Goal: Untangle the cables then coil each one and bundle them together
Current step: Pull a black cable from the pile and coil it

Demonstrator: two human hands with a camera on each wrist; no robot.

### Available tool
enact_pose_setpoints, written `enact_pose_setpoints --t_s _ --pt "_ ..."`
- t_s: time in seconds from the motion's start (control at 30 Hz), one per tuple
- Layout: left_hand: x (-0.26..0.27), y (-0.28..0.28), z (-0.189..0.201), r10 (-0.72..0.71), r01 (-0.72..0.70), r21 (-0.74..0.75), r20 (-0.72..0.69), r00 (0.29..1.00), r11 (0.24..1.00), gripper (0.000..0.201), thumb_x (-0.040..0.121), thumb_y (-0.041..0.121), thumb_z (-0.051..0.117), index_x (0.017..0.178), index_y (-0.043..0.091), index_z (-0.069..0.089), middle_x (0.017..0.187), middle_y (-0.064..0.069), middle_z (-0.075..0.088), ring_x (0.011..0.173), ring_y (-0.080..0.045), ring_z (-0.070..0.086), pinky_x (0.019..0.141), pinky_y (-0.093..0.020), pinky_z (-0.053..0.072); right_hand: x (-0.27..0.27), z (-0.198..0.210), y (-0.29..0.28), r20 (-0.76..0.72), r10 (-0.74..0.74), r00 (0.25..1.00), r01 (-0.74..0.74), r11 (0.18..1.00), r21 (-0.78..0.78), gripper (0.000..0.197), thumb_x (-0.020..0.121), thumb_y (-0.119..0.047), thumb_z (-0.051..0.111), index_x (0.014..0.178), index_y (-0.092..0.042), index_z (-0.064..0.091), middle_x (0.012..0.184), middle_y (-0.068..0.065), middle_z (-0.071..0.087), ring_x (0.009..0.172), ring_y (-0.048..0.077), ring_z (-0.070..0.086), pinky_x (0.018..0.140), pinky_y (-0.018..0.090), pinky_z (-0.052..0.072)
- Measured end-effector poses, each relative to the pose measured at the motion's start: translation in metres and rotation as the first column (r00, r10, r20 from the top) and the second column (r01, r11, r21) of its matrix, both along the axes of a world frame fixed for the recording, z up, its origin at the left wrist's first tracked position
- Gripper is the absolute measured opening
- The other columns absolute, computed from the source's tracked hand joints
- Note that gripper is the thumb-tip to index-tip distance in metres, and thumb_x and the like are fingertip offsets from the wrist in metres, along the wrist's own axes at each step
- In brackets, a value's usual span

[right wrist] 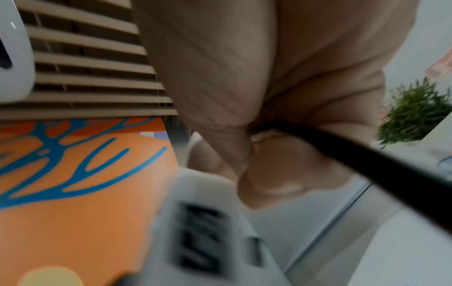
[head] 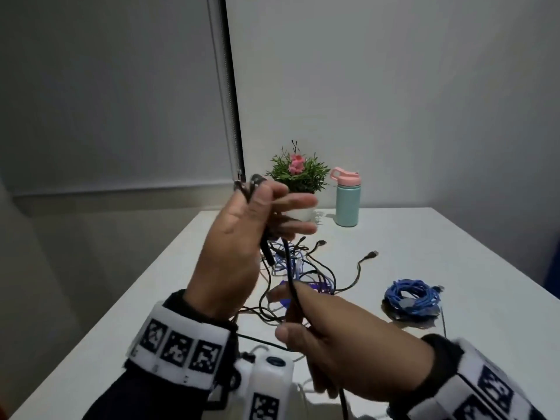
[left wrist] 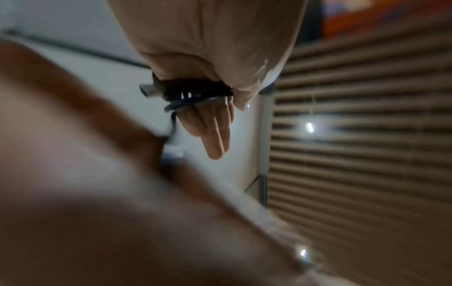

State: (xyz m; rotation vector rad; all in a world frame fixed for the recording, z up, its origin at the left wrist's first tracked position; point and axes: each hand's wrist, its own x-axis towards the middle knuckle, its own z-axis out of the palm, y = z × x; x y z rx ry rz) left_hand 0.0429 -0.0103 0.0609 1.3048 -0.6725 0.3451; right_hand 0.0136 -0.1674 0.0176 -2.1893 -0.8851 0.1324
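My left hand (head: 263, 207) is raised above the table and pinches the plug end of a black cable (head: 291, 277) between thumb and fingers, with its other fingers stretched out. The left wrist view shows the black plug (left wrist: 193, 91) pressed under the thumb. Lower down, my right hand (head: 306, 328) grips the same black cable (right wrist: 354, 156) in a fist. The cable runs taut between both hands. Beneath them a tangle of black and bluish cables (head: 315, 268) lies on the white table (head: 454, 253). A coiled blue cable (head: 410, 300) lies apart on the right.
A small potted plant (head: 298, 174) and a teal bottle with a pink lid (head: 347, 198) stand at the table's far edge. A loose black plug (head: 371, 255) lies right of the tangle. A white device (head: 269, 374) sits near my left wrist.
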Motion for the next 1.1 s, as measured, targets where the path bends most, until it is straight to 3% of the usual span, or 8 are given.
enact_pose_setpoints --t_s 0.07,0.13,0.27,0.43,0.53,0.63,0.9,1.1 --pt "-0.001 -0.003 -0.008 0.076 -0.094 0.241 0.082 0.994 0.966 0.030 0.104 0.037 0.037 0.110 0.012 0.053 0.105 -0.004 0.077 0.089 -0.023 0.076 0.077 -0.031 0.060 -0.008 0.010 -0.002 -0.097 0.047 0.994 -0.038 0.995 0.097 0.012 0.100 -0.037 0.050 0.104 -0.026 0.048 0.082 -0.006 0.063 0.051 0.014 0.063 0.047 0.027 0.053" --pt "-0.001 0.001 -0.012 0.187 -0.249 0.420 0.183 0.965 0.873 0.029 0.104 0.043 0.040 0.109 0.020 0.056 0.090 0.003 0.078 0.081 -0.016 0.076 0.070 -0.032 0.060 -0.009 0.019 -0.008 -0.140 0.055 0.989 -0.026 0.979 0.204 0.007 0.100 -0.031 0.054 0.100 -0.023 0.054 0.074 -0.004 0.063 0.046 0.017 0.060 0.041 0.032 0.051" --pt "0.007 0.013 -0.012 0.375 -0.523 0.591 0.364 0.853 0.614 0.033 0.105 0.042 0.042 0.097 0.017 0.060 0.060 0.008 0.062 0.053 -0.007 0.058 0.056 -0.032 0.047 0.006 0.027 -0.028 -0.102 -0.024 0.994 0.062 0.923 0.381 0.016 0.095 -0.015 0.062 0.106 -0.026 0.067 0.073 0.001 0.064 0.045 0.002 0.048 0.043 0.015 0.038" --pt "0.004 0.003 -0.013 0.129 -0.048 0.579 -0.099 0.987 0.814 0.059 0.097 0.061 0.039 0.069 0.013 0.059 0.048 0.011 0.041 0.043 -0.007 0.033 0.044 -0.017 0.028 0.014 0.030 -0.041 0.215 -0.227 0.950 0.118 0.897 0.426 0.031 0.091 -0.023 0.067 0.118 -0.037 0.060 0.089 -0.010 0.061 0.059 0.000 0.055 0.058 0.006 0.039" --pt "-0.001 -0.002 -0.013 -0.083 0.211 0.383 -0.325 0.942 0.899 0.065 0.091 0.072 0.042 0.061 0.015 0.049 0.047 0.005 0.027 0.040 -0.014 0.019 0.044 -0.024 0.017 0.014 0.030 -0.038 0.423 -0.286 0.860 0.146 0.932 0.332 0.038 0.095 -0.035 0.057 0.133 -0.036 0.054 0.114 -0.019 0.055 0.090 -0.011 0.058 0.075 0.009 0.042" --pt "-0.002 -0.005 -0.014 -0.249 0.348 0.153 -0.451 0.857 0.925 0.064 0.091 0.071 0.045 0.058 0.016 0.046 0.043 0.008 0.024 0.037 -0.012 0.016 0.047 -0.031 0.009 0.013 0.028 -0.033 0.387 -0.207 0.899 0.078 0.943 0.324 0.036 0.102 -0.036 0.043 0.134 -0.028 0.057 0.124 -0.017 0.061 0.121 0.004 0.056 0.098 0.023 0.045" --pt "0.005 -0.030 -0.025 -0.231 0.252 0.010 -0.369 0.900 0.968 0.037 0.098 0.049 0.054 0.080 0.019 0.065 0.059 0.007 0.029 0.047 -0.008 0.026 0.057 -0.030 0.019 0.018 0.025 -0.034 0.469 -0.471 0.747 0.326 0.875 0.359 0.032 0.097 -0.047 0.037 0.098 -0.024 0.060 0.090 -0.008 0.063 0.083 0.013 0.059 0.074 0.040 0.047" --pt "0.017 -0.015 -0.027 -0.007 -0.001 -0.023 -0.351 0.936 1.000 0.027 0.098 0.039 0.053 0.086 0.014 0.055 0.057 0.010 0.036 0.044 -0.004 0.029 0.048 -0.019 0.027 0.026 0.030 -0.054 0.345 -0.397 0.851 0.301 0.905 0.301 0.008 0.096 -0.024 0.057 0.098 -0.026 0.065 0.073 -0.027 0.063 0.057 -0.005 0.058 0.048 0.008 0.039"
